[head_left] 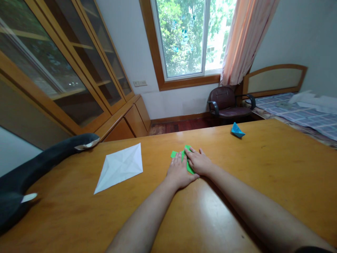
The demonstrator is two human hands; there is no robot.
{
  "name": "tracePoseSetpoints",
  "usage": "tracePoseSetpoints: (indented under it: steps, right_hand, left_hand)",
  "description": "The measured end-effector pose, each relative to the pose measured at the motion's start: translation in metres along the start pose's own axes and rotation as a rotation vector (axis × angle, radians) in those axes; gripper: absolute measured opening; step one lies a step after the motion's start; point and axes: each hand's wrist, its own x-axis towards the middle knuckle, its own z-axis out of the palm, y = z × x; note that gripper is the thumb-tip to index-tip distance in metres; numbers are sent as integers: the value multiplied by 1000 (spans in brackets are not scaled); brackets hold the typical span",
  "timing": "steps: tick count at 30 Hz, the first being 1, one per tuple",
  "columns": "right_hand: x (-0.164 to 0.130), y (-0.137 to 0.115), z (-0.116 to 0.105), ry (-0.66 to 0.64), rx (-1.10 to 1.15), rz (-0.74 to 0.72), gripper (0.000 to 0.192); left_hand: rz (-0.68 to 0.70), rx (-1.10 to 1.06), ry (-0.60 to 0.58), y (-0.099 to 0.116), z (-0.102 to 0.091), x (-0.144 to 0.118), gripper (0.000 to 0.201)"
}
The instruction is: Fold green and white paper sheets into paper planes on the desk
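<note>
**Green paper pinned flat, mid-table**

Both my forearms are reaching out over the wooden table (263,182). My left hand (179,173) is lying palm down, fingers (176,162) spread and released, gripping nothing, just weighing on the green paper (190,168). My right hand (199,161) is pressing beside it, fingers flat too, tips overlapping the sheet's far part. By my reading, both are pushing down to hold a fold flat against the hard top rather than lifting anything.

The green paper is sitting at the middle of the table, mostly hidden under my hands. It is showing as a bright, thin strip between them, with a small corner poking out toward the far left. Its full shape I cannot tell.

To the left, well apart, a white creased sheet (119,167) is lying in a kite shape. A dark plush toy (39,165) is resting at the left edge. Farther off on the right, a small blue folded boat (237,130) is standing near the far edge. Beyond are a chair (226,102) and a window (188,35).
</note>
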Motion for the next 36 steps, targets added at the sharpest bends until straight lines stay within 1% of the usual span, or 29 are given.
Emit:
tracePoseSetpoints:
  steps: [7, 14, 20, 24, 29, 36]
  right_hand:
    - [-3, -3, -4, 3, 21, 9, 61]
    - [-4, -3, -5, -4, 34, 15, 60]
    - [-3, -3, -5, 1, 37, 7, 60]
    - [-3, -3, -6, -7, 34, 9, 60]
    - [-2, -2, -3, -4, 20, 5, 59]
    - [0, 2, 1, -2, 8, 2, 59]
  left_hand:
    - [-19, -53, 19, 1, -2, -1, 116]
    - [-24, -137, 70, 1, -8, -3, 107]
    - [-4, -110, 92, 0, -8, -3, 106]
    - [1, -76, 81, -2, -6, -3, 106]
    - [18, -56, 55, -3, -4, -2, 100]
    - [48, -40, 27, -2, -7, -3, 104]
